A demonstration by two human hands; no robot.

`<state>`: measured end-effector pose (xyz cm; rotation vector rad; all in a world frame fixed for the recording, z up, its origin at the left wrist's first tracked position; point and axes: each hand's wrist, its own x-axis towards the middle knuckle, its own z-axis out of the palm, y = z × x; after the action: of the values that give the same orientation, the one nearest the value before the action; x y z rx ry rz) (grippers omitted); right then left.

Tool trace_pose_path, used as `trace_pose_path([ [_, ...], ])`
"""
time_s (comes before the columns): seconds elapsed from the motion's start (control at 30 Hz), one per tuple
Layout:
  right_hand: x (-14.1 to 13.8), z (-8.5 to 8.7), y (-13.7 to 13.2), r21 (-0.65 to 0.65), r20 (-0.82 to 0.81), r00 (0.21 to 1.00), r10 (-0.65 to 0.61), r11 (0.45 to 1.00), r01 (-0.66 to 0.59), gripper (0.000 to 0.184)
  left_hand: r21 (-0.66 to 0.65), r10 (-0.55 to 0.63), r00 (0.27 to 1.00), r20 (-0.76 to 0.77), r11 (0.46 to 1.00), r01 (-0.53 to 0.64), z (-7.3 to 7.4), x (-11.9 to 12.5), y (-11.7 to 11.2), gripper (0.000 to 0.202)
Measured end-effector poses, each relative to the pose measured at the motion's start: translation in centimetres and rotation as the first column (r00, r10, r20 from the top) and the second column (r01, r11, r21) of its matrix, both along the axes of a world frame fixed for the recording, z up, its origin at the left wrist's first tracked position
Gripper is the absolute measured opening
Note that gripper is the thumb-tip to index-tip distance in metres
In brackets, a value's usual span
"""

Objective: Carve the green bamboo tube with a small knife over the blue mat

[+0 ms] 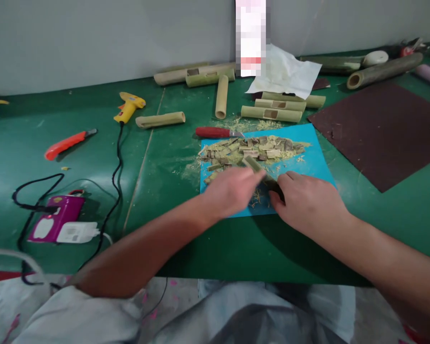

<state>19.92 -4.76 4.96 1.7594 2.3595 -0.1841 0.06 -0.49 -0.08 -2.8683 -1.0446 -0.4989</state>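
Observation:
My right hand (306, 198) is wrapped round the near end of a short bamboo tube (253, 164), which slants over a blue sheet (317, 157). My left hand (231, 191), a little blurred, is closed in a fist against the tube's left side. What its fingers hold, if anything, is hidden. Bamboo chips and shavings (268, 145) lie heaped on the sheet just beyond both hands. At the sheet's far left edge rests a red-handled carving knife (215, 132), its blade pointing right.
A yellow glue gun (129, 107), an orange utility knife (66, 145) and a purple power strip (59, 217) with cords lie left. Several bamboo tubes, some notched (271, 113), sit at the back beside white paper (286, 71). A dark brown sheet (383, 134) lies right.

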Motion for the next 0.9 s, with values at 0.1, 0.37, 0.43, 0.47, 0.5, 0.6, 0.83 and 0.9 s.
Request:
trace_pose_path([
  [0.1, -0.05, -0.02, 0.05, 0.005, 0.0, 1.0, -0.007, 1.0, 0.007, 0.03, 0.079, 0.069, 0.998, 0.008, 0.994, -0.069, -0.01, 0.0, 0.02, 0.046],
  [0.37, -0.07, 0.07, 0.13, 0.002, 0.01, 1.0, -0.007, 1.0, 0.007, 0.029, 0.105, 0.034, 0.999, 0.002, 0.994, -0.034, 0.12, -0.03, 0.23, 0.045],
  [0.43, -0.02, 0.07, 0.19, 0.0, 0.011, 1.0, -0.006, 1.0, 0.006, 0.029, 0.082, -0.024, 0.999, -0.022, 0.996, 0.026, 0.03, -0.1, 0.21, 0.044],
  [0.47, 0.01, 0.06, 0.23, 0.001, 0.009, 1.0, -0.015, 1.0, 0.015, 0.029, 0.096, 0.002, 1.0, -0.014, 0.995, 0.0, -0.03, -0.14, 0.22, 0.045],
  [0.5, 0.03, 0.04, 0.26, 0.003, 0.006, 1.0, -0.027, 1.0, 0.027, 0.03, 0.107, 0.031, 0.999, -0.009, 0.994, -0.029, -0.08, -0.17, 0.24, 0.045],
  [0.6, 0.06, -0.06, 0.27, 0.009, 0.002, 1.0, -0.031, 0.999, 0.031, 0.03, 0.107, 0.03, 1.0, -0.011, 0.994, -0.028, -0.21, -0.16, 0.27, 0.044],
  [0.83, -0.12, -0.11, 0.06, 0.04, -0.001, 1.0, -0.004, 0.999, 0.004, 0.033, 0.098, -0.014, 1.0, -0.008, 0.995, 0.014, -0.41, -0.03, 0.25, 0.048],
  [0.9, -0.19, -0.07, 0.06, 0.033, 0.003, 1.0, -0.001, 0.999, 0.001, 0.033, 0.088, -0.057, 0.998, -0.017, 0.994, 0.058, -0.44, -0.07, 0.22, 0.045],
])
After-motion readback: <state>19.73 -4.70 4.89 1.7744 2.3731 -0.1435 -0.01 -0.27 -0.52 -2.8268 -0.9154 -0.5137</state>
